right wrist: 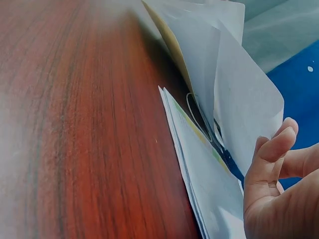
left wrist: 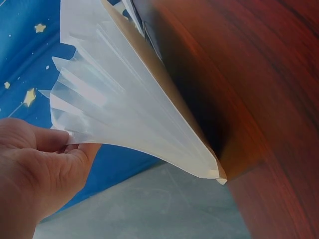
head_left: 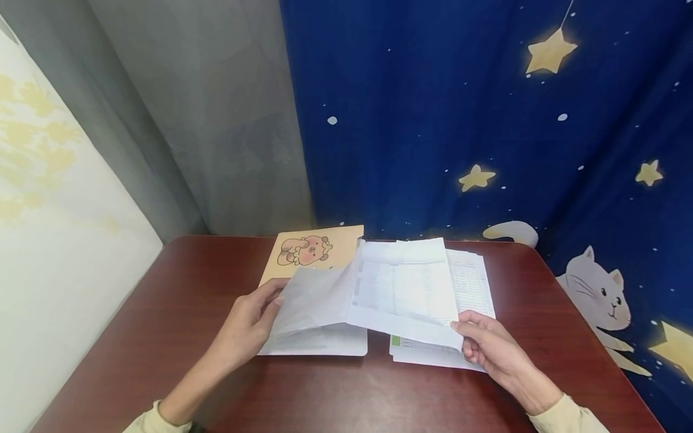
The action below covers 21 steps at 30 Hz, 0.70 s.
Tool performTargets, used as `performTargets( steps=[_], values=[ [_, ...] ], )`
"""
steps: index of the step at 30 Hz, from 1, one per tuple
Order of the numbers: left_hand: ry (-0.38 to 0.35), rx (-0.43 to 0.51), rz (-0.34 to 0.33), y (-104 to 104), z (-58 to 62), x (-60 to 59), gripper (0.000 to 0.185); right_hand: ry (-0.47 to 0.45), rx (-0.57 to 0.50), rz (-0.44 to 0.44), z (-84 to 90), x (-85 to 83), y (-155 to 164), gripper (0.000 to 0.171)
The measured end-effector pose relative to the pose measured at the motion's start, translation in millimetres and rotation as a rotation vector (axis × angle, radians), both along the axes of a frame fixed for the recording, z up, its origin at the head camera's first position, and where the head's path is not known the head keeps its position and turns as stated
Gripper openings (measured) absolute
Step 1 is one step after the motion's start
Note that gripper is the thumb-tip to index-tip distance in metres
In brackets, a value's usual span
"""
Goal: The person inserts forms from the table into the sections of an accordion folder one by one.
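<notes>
A folder with a tan cover [head_left: 311, 249] showing a cartoon bear lies open on the table, its translucent sleeves [head_left: 316, 297] lifted and fanned in the left wrist view. My left hand [head_left: 246, 328] pinches the sleeves' left edge between thumb and fingers. With thumb and fingers, my right hand [head_left: 489, 349] grips the lower right corner of a white printed sheet [head_left: 403, 282]. That sheet is raised, its left edge meeting the lifted sleeve; whether it is inside cannot be told. Beneath it, more printed papers [head_left: 473, 282] lie stacked on the right.
The dark red wooden table [head_left: 346, 397] extends around the folder and papers. Behind it hang a grey curtain [head_left: 216, 120] and a blue star-patterned curtain [head_left: 406, 120]. A thin looped item [right wrist: 199, 117] shows between the folder and papers.
</notes>
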<state>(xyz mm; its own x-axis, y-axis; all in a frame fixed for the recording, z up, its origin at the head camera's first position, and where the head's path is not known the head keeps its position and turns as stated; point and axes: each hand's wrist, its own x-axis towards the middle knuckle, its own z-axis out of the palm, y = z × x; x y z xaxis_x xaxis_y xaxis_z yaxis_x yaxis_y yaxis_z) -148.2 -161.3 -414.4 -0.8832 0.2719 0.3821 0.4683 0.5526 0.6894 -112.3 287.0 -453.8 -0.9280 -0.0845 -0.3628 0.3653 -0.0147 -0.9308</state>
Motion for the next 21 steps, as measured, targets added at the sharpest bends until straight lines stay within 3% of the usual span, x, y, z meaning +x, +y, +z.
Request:
performTargets(
  steps=[15,21],
  values=[
    [0.013,0.015,-0.019,-2,-1.4,-1.2,0.036,0.037,-0.008,0.038,-3.2,-12.2,-24,0.003],
    [0.014,0.023,-0.026,-2,-2.4,-1.0,0.036,0.047,-0.032,0.060,-5.7,-19.9,-34,0.013]
  ],
)
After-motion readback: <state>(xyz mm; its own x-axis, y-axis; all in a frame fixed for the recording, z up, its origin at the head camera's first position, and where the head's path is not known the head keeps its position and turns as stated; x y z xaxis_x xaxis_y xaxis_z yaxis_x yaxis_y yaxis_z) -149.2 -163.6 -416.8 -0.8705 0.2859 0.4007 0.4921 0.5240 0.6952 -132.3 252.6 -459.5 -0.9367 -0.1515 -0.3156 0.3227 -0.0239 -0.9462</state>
